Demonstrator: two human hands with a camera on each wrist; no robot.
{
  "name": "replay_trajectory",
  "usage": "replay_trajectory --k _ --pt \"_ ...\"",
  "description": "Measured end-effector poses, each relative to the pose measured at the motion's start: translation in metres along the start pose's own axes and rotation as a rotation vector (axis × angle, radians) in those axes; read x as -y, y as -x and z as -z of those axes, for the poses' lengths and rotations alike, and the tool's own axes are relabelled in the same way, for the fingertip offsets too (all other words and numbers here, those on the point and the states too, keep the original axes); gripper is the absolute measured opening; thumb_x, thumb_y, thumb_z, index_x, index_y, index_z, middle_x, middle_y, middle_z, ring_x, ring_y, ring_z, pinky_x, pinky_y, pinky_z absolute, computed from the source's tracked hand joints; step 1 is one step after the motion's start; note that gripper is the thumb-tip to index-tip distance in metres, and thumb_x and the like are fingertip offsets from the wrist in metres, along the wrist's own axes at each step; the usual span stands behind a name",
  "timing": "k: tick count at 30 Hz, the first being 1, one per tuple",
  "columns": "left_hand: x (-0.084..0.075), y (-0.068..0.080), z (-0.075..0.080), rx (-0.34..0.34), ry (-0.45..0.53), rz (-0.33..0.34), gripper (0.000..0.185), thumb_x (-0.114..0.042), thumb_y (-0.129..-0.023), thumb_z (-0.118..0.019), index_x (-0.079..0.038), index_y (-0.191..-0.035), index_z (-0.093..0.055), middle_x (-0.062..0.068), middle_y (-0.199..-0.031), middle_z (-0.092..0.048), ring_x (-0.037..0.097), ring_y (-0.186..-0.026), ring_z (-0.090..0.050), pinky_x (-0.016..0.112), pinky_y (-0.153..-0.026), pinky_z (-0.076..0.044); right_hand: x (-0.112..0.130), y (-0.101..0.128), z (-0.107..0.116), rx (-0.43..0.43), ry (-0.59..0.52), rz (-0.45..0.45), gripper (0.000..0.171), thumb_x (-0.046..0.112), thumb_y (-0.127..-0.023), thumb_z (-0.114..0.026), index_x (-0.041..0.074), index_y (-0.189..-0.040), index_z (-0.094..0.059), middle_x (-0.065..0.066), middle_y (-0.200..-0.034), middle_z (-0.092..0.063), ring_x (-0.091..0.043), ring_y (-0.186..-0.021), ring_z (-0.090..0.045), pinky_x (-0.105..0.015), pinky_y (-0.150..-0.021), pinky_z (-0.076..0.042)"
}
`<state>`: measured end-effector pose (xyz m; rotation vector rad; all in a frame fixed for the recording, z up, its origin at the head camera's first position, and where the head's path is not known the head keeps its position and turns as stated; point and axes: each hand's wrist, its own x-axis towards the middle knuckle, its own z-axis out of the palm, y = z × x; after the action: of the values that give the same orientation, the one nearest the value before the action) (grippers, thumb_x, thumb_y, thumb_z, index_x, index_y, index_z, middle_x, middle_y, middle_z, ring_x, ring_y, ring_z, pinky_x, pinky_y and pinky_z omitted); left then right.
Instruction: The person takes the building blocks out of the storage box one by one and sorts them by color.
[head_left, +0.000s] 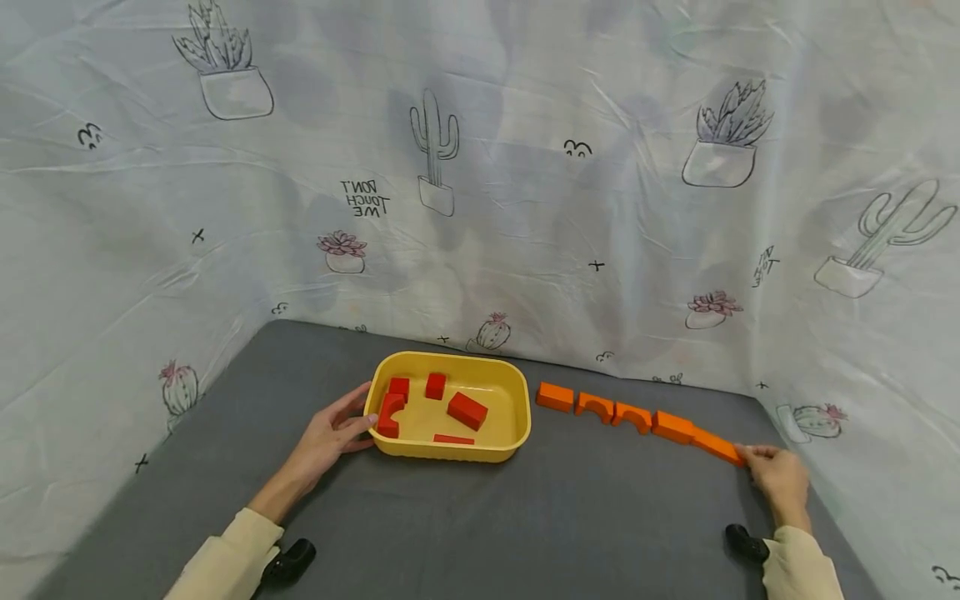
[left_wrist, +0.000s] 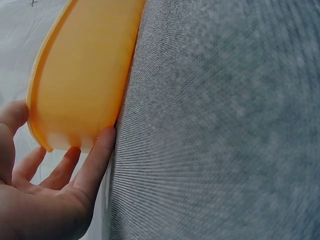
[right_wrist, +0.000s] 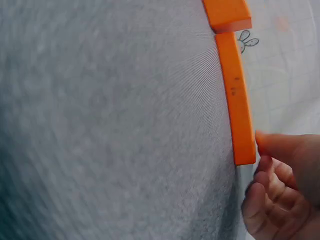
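Right hand (head_left: 780, 477): fingertips touch the near-right end of the long flat orange wooden block (head_left: 717, 447), not gripping.
Block axis: runs far-left from my fingers.
Left hand (head_left: 330, 433): relaxed fingers rest on the yellow plastic tray (head_left: 450, 450).

Even, soft light; faint shadows.
Head view sharp, bowed at edges. Wrist views smear the grey worktop (left_wrist: 225, 125) weave radially; close fingers soft.

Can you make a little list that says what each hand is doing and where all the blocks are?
left hand: open, fingers resting on the end of the yellow tray
right hand: fingertips touching the end of the flat orange block
red blocks: five, inside the yellow tray
orange blocks: five in a row on the grey mat
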<state>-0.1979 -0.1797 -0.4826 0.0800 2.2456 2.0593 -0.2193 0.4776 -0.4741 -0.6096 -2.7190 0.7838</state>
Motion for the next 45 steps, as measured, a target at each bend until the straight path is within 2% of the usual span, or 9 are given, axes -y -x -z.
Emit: replay_trajectory --k 6,12,17,20,24,29,34,42,45 --pt "-0.006 -0.001 0.002 0.032 0.010 -0.029 0.071 -0.026 -0.095 -0.066 -0.014 -0.155 -0.030 0.021 -0.153 -0.034 0.040 -0.130 -0.047 0.041 -0.088 -0.057 0.037 0.018 0.003 -0.135 -0.018 0.123 0.040 0.028 -0.097 -0.061 -0.011 -0.102 -0.068 -0.018 -0.077 -0.068 -0.010 -0.051 -0.047 -0.024 -0.045 -0.038" --pt "-0.007 0.000 0.004 0.014 -0.014 -0.031 0.069 -0.024 -0.096 -0.065 -0.014 -0.155 -0.030 0.022 -0.152 -0.036 0.039 -0.130 -0.047 0.039 -0.087 -0.057 0.112 0.036 0.002 -0.189 -0.092 0.418 0.026 0.024 -0.095 -0.068 -0.002 -0.097 -0.072 -0.017 -0.078 -0.070 -0.006 -0.052 -0.051 -0.022 -0.045 -0.041" --pt "-0.006 0.001 0.005 0.011 -0.024 -0.024 0.068 -0.021 -0.097 -0.065 -0.015 -0.155 -0.031 0.021 -0.151 -0.037 0.039 -0.130 -0.047 0.039 -0.087 -0.057 0.168 0.057 -0.016 -0.226 -0.151 0.662 0.012 0.014 -0.088 -0.075 0.002 -0.090 -0.075 -0.008 -0.072 -0.070 -0.017 -0.059 -0.061 -0.022 -0.053 -0.050" --pt "-0.006 0.001 0.005 0.012 -0.021 -0.024 0.067 -0.019 -0.097 -0.064 -0.015 -0.155 -0.030 0.021 -0.152 -0.036 0.039 -0.130 -0.047 0.039 -0.087 -0.057 0.199 0.073 -0.032 -0.174 -0.178 0.788 0.007 0.011 -0.086 -0.077 0.006 -0.089 -0.075 -0.003 -0.072 -0.069 -0.016 -0.061 -0.063 -0.029 -0.057 -0.056" --pt "-0.006 0.003 0.005 0.015 -0.016 -0.018 0.068 -0.022 -0.097 -0.064 -0.016 -0.155 -0.029 0.020 -0.153 -0.035 0.038 -0.131 -0.046 0.039 -0.088 -0.057 0.232 0.100 -0.058 -0.030 -0.211 0.915 0.005 0.010 -0.085 -0.077 0.010 -0.089 -0.074 0.002 -0.076 -0.068 -0.009 -0.064 -0.062 -0.027 -0.058 -0.057" --pt "-0.008 0.004 0.004 0.028 -0.010 -0.017 0.069 -0.021 -0.097 -0.063 -0.014 -0.156 -0.027 0.023 -0.153 -0.033 0.040 -0.131 -0.045 0.042 -0.089 -0.056 0.259 0.130 -0.086 0.155 -0.266 0.956 0.005 0.008 -0.086 -0.076 0.010 -0.090 -0.073 0.004 -0.083 -0.066 -0.008 -0.070 -0.064 -0.022 -0.064 -0.057" --pt "-0.005 0.004 0.003 0.025 -0.015 -0.020 0.068 -0.020 -0.098 -0.063 -0.013 -0.156 -0.027 0.022 -0.154 -0.033 0.040 -0.131 -0.045 0.041 -0.089 -0.056 0.278 0.141 -0.105 0.236 -0.258 0.982 0.007 0.007 -0.086 -0.075 0.007 -0.093 -0.074 -0.001 -0.089 -0.068 -0.013 -0.075 -0.066 -0.026 -0.068 -0.059" --pt "-0.001 0.004 0.001 0.016 -0.019 -0.017 0.070 -0.022 -0.096 -0.065 -0.013 -0.155 -0.030 0.022 -0.151 -0.036 0.036 -0.128 -0.049 0.040 -0.087 -0.057 0.291 0.144 -0.132 0.442 -0.081 0.929 0.019 0.010 -0.087 -0.075 0.001 -0.104 -0.073 -0.013 -0.106 -0.069 -0.025 -0.089 -0.067 -0.034 -0.075 -0.060" --pt "-0.002 0.004 0.000 0.020 -0.019 -0.023 0.070 -0.022 -0.097 -0.065 -0.013 -0.155 -0.028 0.023 -0.152 -0.035 0.037 -0.129 -0.048 0.041 -0.088 -0.057 0.299 0.142 -0.140 0.479 -0.044 0.876 0.022 0.006 -0.083 -0.078 -0.001 -0.103 -0.072 -0.012 -0.098 -0.070 -0.022 -0.078 -0.065 -0.027 -0.066 -0.057"
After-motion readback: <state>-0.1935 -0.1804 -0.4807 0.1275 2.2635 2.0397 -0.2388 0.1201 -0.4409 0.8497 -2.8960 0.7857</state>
